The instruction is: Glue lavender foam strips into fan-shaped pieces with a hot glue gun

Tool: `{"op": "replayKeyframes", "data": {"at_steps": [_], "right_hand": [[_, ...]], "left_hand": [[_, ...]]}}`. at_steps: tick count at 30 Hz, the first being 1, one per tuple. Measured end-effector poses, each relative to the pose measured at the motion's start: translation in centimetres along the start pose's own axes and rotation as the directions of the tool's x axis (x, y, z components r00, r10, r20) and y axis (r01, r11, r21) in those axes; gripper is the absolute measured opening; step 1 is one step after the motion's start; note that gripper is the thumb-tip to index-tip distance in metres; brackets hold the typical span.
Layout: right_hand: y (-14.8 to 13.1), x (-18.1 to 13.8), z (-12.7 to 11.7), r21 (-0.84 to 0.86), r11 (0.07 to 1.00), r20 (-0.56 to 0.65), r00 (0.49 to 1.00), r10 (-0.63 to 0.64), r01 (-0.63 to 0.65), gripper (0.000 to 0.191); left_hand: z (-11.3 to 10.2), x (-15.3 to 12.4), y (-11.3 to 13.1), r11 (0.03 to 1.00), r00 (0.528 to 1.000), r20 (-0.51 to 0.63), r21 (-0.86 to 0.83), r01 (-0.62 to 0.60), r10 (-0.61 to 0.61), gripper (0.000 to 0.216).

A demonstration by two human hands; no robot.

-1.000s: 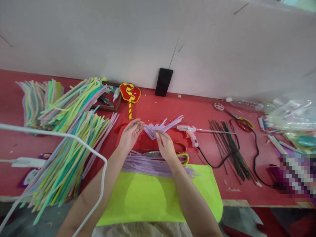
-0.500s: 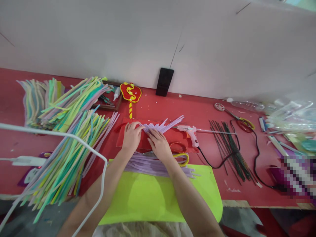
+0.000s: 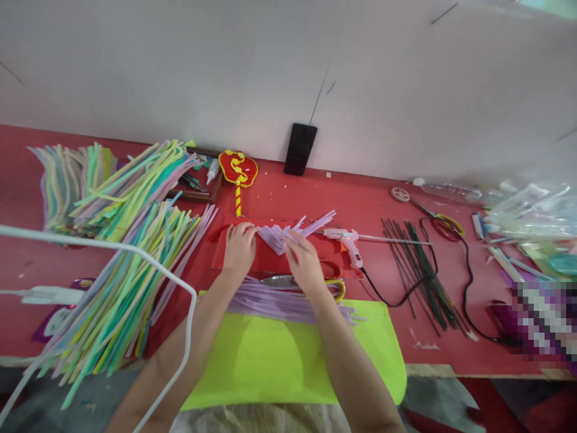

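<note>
Lilac pipe cleaners (image 3: pixel 273 237) lie crossed in a V-shaped weave on a red board (image 3: pixel 265 263). My left hand (image 3: pixel 240 246) is closed on the weave's left end, fingertips pinched there. At the right side of the V, my right hand (image 3: pixel 305 260) pinches lilac strips between thumb and fingers; its grip is partly hidden. Loose strip ends fan out to the upper right, beyond the right hand. Under my right wrist lie scissors (image 3: pixel 336 288) with yellow and red handles, on a bundle of lilac pipe cleaners (image 3: pixel 270 304).
A pink glue gun (image 3: pixel 345 237) rests to the right, its cord trailing past dark stems (image 3: pixel 424 270). Pastel pipe cleaner bundles (image 3: pixel 130 288) fill the left. A white lamp arm (image 3: pixel 157 267) crosses my left forearm's view. A phone (image 3: pixel 300 149) leans against the wall.
My right hand has shifted right and slightly down, uncovering the point of the lilac V and the scissor blades. My left hand has hardly moved.
</note>
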State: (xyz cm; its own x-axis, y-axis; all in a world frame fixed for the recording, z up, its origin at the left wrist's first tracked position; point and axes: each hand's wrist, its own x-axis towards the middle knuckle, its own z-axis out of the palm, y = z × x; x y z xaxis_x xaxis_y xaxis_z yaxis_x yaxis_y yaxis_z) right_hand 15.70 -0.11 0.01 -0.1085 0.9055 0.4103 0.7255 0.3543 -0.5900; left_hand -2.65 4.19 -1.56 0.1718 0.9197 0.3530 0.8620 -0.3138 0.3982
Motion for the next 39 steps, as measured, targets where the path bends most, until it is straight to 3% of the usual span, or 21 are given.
{"op": "replayKeyframes", "data": {"at_steps": [2, 5, 7, 9, 12, 18, 22, 27, 32, 39], "right_hand": [[1.5, -0.1, -2.3, 0.002, 0.992, -0.17, 0.977, 0.127, -0.128, 0.033], [4.8, -1.0, -6.0, -0.065, 0.922, -0.422, 0.848, 0.321, -0.382, 0.034], [7.1, -2.0, -7.8, -0.118, 0.849, -0.485, 0.776, 0.403, -0.514, 0.035], [8.8, -3.1, -8.5, -0.179, 0.79, -0.486, 0.751, 0.447, -0.586, 0.037], [10.2, -3.9, -7.9, -0.216, 0.756, -0.422, 0.757, 0.498, -0.618, 0.039], [10.8, -3.6, -6.3, -0.338, 0.76, -0.355, 0.823, 0.444, -0.555, 0.039], [10.4, -3.4, -6.4, -0.286, 0.776, -0.444, 0.796, 0.412, -0.562, 0.04], [8.0, -2.6, -7.5, -0.178, 0.817, -0.535, 0.751, 0.387, -0.548, 0.038], [3.9, -1.1, -7.9, -0.117, 0.8, -0.466, 0.744, 0.479, -0.589, 0.037], [0.0, 2.1, -3.9, -0.04, 0.847, -0.387, 0.79, 0.475, -0.529, 0.042]], "left_hand": [[0.0, 0.0, 0.0, 1.0, 1.0, -0.008, -0.018, 0.011, -0.011, 0.028], [0.0, 0.1, 0.2, 0.999, 1.0, -0.019, -0.05, 0.016, -0.017, 0.027], [0.0, 0.2, 0.4, 0.997, 0.999, -0.03, -0.074, 0.017, -0.019, 0.027], [-0.2, 0.3, 0.5, 0.996, 0.999, -0.041, -0.089, 0.019, -0.023, 0.028], [-0.6, 0.3, 0.1, 0.996, 0.998, -0.057, -0.084, 0.031, -0.036, 0.029], [-1.4, 0.7, -1.3, 0.988, 0.987, -0.121, -0.128, 0.087, -0.102, 0.029], [-2.0, 1.0, -1.1, 0.98, 0.994, -0.088, -0.194, 0.045, -0.063, 0.03], [-2.7, 0.8, -0.8, 0.99, 0.995, 0.06, -0.117, -0.074, 0.082, 0.033], [-2.0, 0.0, -1.5, 0.981, 0.975, 0.131, -0.088, -0.17, 0.181, 0.039], [-1.1, -0.8, -1.3, 0.959, 0.931, 0.228, -0.09, -0.27, 0.284, 0.045]]}}
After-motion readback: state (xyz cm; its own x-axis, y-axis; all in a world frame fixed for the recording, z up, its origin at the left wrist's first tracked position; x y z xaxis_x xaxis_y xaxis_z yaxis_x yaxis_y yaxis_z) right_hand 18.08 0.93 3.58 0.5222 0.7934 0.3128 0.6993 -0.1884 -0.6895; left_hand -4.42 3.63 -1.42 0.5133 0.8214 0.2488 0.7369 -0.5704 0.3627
